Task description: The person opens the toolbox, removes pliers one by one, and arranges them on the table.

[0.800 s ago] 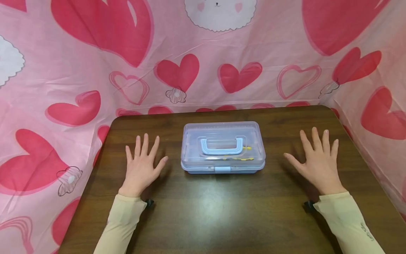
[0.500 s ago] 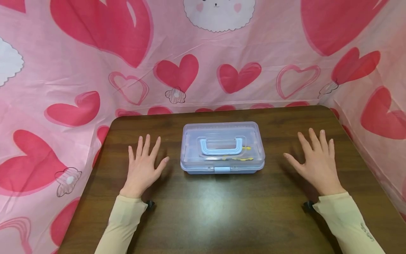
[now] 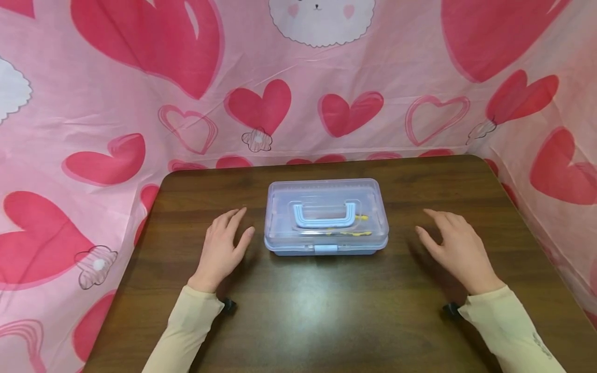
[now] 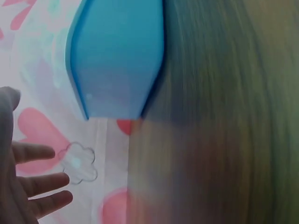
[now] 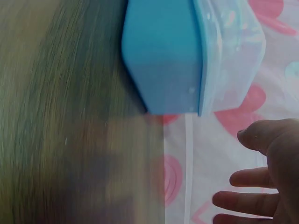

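Observation:
A closed plastic storage box (image 3: pixel 326 217) with a clear lid, a light blue handle (image 3: pixel 325 223) and a blue front latch (image 3: pixel 326 248) stands on the table. Yellow items show faintly through the lid. To the left of the box, apart from it, my left hand (image 3: pixel 221 248) holds nothing, its fingers relaxed and slightly bent. My right hand (image 3: pixel 459 248) is off the box's right side, likewise empty with loosely bent fingers. The wrist views show the box's blue base (image 4: pixel 117 56) and clear lid (image 5: pixel 233 56), with gaps between them and the fingers.
The dark brown wooden table (image 3: pixel 308 321) has rounded far corners. A pink cloth (image 3: pixel 298 119) printed with hearts hangs behind it and along both sides. Small black devices (image 3: pixel 451 310) sit at the cuffs.
Both hands go from widely spread fingers to slightly bent ones. The left hand has shifted right, toward the box. The box stays where it was.

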Available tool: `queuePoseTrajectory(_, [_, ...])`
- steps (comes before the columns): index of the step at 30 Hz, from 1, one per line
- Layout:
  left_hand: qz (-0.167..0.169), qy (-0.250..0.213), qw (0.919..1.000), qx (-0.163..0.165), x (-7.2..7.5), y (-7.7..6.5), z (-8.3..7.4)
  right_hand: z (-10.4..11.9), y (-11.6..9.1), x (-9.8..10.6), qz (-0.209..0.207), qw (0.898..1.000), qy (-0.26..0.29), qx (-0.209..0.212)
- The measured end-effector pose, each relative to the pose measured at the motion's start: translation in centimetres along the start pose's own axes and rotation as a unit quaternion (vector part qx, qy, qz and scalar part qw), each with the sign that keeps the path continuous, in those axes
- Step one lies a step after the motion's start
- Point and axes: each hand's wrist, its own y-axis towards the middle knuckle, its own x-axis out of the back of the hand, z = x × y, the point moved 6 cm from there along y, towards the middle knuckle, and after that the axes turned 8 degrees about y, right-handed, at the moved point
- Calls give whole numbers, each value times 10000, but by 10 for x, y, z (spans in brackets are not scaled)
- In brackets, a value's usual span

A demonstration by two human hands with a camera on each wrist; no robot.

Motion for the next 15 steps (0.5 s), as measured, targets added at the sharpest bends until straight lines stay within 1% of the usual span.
queuePoseTrajectory(3, [-19,-538,9984,162,-3,0,-4,8,-2,-2,109,9999,79,-16])
queuePoseTrajectory(6, [-26,-1053,9939,312,-6,1,-9,14,-4,-4,210,9996,171,-53])
queuePoseTrajectory(11, [-25,-1716,9837,546,-12,6,-14,26,-5,-10,346,9992,157,109])
queuePoseTrajectory(13, [21,-1910,9794,650,-14,8,-16,30,-6,-12,456,9987,146,148])
queuePoseTrajectory(15, [119,-2175,9729,769,-17,10,-18,33,-7,-15,579,9981,138,142])
